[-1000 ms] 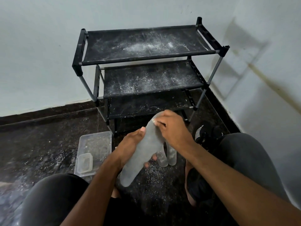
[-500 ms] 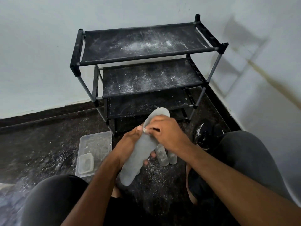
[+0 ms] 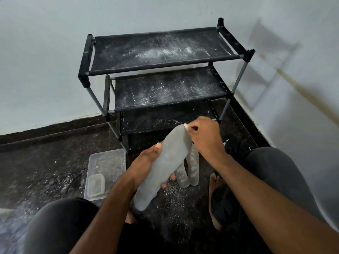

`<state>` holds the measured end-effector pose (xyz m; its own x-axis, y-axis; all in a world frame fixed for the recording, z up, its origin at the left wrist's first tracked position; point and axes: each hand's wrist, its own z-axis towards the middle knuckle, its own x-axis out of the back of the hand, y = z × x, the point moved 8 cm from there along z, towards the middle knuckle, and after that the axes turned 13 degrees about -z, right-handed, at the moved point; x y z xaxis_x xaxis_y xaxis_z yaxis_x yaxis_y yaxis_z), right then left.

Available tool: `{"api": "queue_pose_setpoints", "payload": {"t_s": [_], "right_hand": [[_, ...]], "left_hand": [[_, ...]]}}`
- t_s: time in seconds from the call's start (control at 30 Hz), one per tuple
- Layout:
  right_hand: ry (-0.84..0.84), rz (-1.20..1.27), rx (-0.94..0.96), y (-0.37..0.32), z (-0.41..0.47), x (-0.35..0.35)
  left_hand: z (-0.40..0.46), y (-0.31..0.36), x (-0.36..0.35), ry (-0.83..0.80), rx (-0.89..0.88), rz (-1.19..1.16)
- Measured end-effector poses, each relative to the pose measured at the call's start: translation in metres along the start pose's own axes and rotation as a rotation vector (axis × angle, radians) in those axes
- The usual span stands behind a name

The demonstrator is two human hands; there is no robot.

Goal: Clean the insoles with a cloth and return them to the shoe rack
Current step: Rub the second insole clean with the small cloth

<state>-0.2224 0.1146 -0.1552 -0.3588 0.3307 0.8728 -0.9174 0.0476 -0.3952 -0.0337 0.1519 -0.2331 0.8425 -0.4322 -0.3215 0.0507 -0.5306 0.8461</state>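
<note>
Right hand (image 3: 205, 138) has slid up to the toe, pinching a white cloth scrap (image 3: 185, 126); left hand (image 3: 146, 165) grips the insole (image 3: 165, 162) mid-length, steadying it.

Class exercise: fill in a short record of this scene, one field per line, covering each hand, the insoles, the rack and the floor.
left hand: grips the held insole around its middle
right hand: presses a small white cloth on the insole's top end
other insoles: two, lying on the floor behind the held one
rack: three black shelves, dusted with white powder, no insoles on them
floor: dark, powder scattered
tub: clear plastic, left of the hands, smaller box inside
</note>
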Motion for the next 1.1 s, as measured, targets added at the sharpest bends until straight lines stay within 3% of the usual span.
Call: {"api": "queue_pose_setpoints", "payload": {"t_s": [0.07,0.17,0.2,0.3,0.37,0.5,0.53,0.7,0.83,1.0,1.1], "right_hand": [[0.034,0.074,0.054,-0.014,-0.009,0.005],[-0.048,0.143,0.281,-0.06,-0.041,-0.006],[-0.053,0.15,0.279,-0.058,-0.038,-0.007],[0.018,0.131,0.031,-0.018,-0.013,-0.002],[0.027,0.131,-0.003,-0.013,-0.013,-0.001],[-0.106,0.17,0.323,-0.067,-0.05,-0.011],[-0.094,0.188,0.334,-0.066,-0.046,-0.009],[0.036,0.182,-0.001,-0.009,-0.007,0.006],[-0.113,0.192,0.146,-0.035,-0.025,-0.009],[0.035,0.171,-0.021,-0.004,-0.007,0.008],[0.024,0.201,0.005,-0.009,-0.009,0.005]], "left_hand": [[0.0,0.001,-0.001,0.014,0.001,0.01],[0.001,0.007,-0.001,0.068,-0.035,0.081],[0.002,0.008,-0.001,0.061,-0.043,0.107],[-0.001,0.009,-0.004,0.02,-0.046,0.09],[-0.002,0.008,-0.001,0.035,-0.034,0.027],[0.004,0.004,0.007,0.076,-0.055,0.007],[0.005,0.004,0.009,0.068,-0.054,-0.017],[-0.001,0.007,0.001,0.016,-0.029,-0.153],[0.001,0.009,-0.001,0.014,-0.032,-0.137],[0.0,0.008,0.0,-0.02,-0.034,-0.137],[0.001,0.007,0.002,-0.005,-0.045,-0.132]]}}
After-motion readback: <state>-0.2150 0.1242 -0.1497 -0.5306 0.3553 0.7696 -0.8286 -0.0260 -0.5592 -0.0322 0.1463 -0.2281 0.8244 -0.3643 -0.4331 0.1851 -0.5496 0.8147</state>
